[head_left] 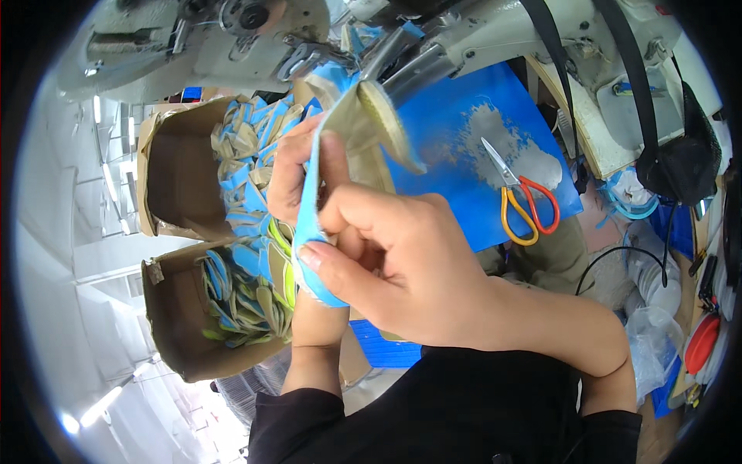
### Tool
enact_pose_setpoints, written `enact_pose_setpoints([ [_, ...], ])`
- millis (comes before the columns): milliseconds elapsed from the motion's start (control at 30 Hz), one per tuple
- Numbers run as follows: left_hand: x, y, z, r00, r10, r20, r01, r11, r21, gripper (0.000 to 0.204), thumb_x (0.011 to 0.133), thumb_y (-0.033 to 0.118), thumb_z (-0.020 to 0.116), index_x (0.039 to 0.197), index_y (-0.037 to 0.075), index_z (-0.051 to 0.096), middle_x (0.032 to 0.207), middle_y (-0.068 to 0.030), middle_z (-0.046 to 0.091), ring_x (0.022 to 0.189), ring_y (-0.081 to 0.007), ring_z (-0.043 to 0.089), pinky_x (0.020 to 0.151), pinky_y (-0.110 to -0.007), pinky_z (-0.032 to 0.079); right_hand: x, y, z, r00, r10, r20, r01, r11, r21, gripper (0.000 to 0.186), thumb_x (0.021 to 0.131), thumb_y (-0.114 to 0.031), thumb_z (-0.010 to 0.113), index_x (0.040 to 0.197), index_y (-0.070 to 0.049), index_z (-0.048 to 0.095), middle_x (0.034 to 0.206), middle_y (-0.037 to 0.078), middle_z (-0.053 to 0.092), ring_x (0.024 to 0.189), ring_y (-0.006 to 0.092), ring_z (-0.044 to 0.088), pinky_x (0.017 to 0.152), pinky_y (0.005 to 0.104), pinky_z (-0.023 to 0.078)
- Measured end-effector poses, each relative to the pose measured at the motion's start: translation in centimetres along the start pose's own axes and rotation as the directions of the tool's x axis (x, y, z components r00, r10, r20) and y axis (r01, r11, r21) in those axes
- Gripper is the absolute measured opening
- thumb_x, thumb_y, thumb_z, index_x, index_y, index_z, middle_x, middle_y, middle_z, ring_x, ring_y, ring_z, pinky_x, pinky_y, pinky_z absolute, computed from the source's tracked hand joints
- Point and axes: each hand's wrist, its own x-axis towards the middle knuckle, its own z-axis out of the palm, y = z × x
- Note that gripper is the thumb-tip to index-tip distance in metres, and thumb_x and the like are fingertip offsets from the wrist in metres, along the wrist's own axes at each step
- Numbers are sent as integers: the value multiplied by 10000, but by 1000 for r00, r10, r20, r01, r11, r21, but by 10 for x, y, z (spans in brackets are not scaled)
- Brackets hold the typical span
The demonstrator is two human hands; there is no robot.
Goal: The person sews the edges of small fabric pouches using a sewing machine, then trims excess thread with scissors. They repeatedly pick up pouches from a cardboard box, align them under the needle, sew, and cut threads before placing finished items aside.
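Both hands hold one blue-and-beige fabric piece (309, 209), turned nearly edge-on, with a frayed pale edge. My left hand (292, 172) pinches its upper part from the far side, between fingertips and thumb. My right hand (417, 259) grips the lower end, its thumb pressed flat on the blue face and the fingers curled behind. The beige upper part of the piece, with a thick curved rim, reaches up beside the metal arm of a sewing machine (417, 69). Whether it touches the machine I cannot tell.
Orange-and-red-handled scissors (519, 193) lie on a blue board (433, 116) with a worn grey patch. At left, two cardboard boxes (182, 174) stand by heaps of similar blue, beige and lime pieces (247, 197). Black straps and a black pouch (686, 170) hang at right.
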Motion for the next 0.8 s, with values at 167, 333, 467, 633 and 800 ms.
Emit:
enact_pose_setpoints([
  [167,18,-1,-5,933,310,182,-352,892,283,212,740,0,798,943,58,777,978,-106,749,910,-260,721,865,-351,523,-14,-4,-11,994,92,55,-89,994,-60,165,955,-77,704,849,-31,586,590,-35,573,523,-4,513,458,210,349],
  [333,31,-4,-13,822,413,392,-523,820,233,181,762,101,754,939,81,784,947,-74,757,942,-232,735,930,-370,464,-26,-5,-27,973,222,64,-217,974,-72,167,961,-70,699,847,-26,584,644,-37,584,541,-3,473,488,205,342],
  [467,35,0,-15,814,400,421,-522,823,226,210,747,111,766,954,76,781,953,-69,752,935,-206,728,923,-376,468,-7,9,-47,979,187,-83,-184,982,40,120,914,-100,740,972,-31,661,742,5,635,633,46,575,542,215,424],
  [633,37,3,-13,805,400,438,-526,824,213,251,714,143,788,958,89,777,968,-50,749,907,-179,717,909,-363,466,35,36,-59,951,-98,-293,-8,940,-340,222,846,-97,786,1035,-24,697,822,16,666,714,77,616,606,224,477],
  [800,39,3,-13,758,412,505,-561,808,183,242,706,154,782,944,109,772,966,-23,745,882,-159,709,870,-321,442,45,48,-57,968,4,-249,-62,972,-225,190,829,-54,777,994,3,702,809,23,676,736,71,622,644,234,500],
])
